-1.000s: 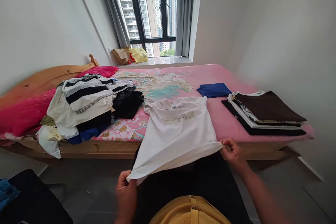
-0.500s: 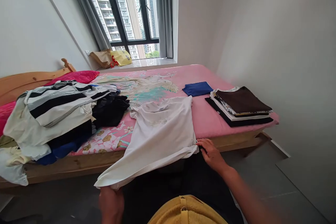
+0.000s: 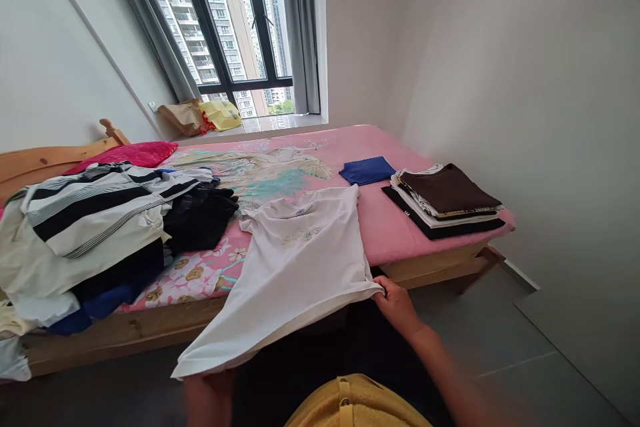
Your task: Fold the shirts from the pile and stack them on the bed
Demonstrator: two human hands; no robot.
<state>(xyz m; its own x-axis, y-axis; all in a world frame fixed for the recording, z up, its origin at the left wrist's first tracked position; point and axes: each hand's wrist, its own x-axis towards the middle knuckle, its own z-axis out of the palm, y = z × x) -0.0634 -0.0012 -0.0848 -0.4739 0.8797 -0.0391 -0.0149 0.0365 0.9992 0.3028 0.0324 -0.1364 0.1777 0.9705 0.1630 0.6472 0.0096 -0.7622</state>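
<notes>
A white T-shirt (image 3: 305, 260) lies spread over the front of the bed, its collar toward the window and its hem stretched out past the bed's edge toward me. My right hand (image 3: 395, 303) pinches the hem's right corner between thumb and fingers. At the lower left, my left hand (image 3: 209, 387) is under the other hem corner; the cloth covers its fingers, and that corner is pulled out taut. Faint lettering or a print shows across the shirt's chest.
A heap of clothes (image 3: 110, 220) covers the bed's left side. To the right are a folded stack of clothes (image 3: 450, 190) and a folded blue cloth (image 3: 367, 171). Paper and yellow bags (image 3: 220, 115) sit on the windowsill. The wooden bed frame (image 3: 150, 330) runs along the front.
My right hand has closed on the hem's right corner, where its fingers lay against it before. The hem is now straighter and tauter. The view has shifted slightly to the right.
</notes>
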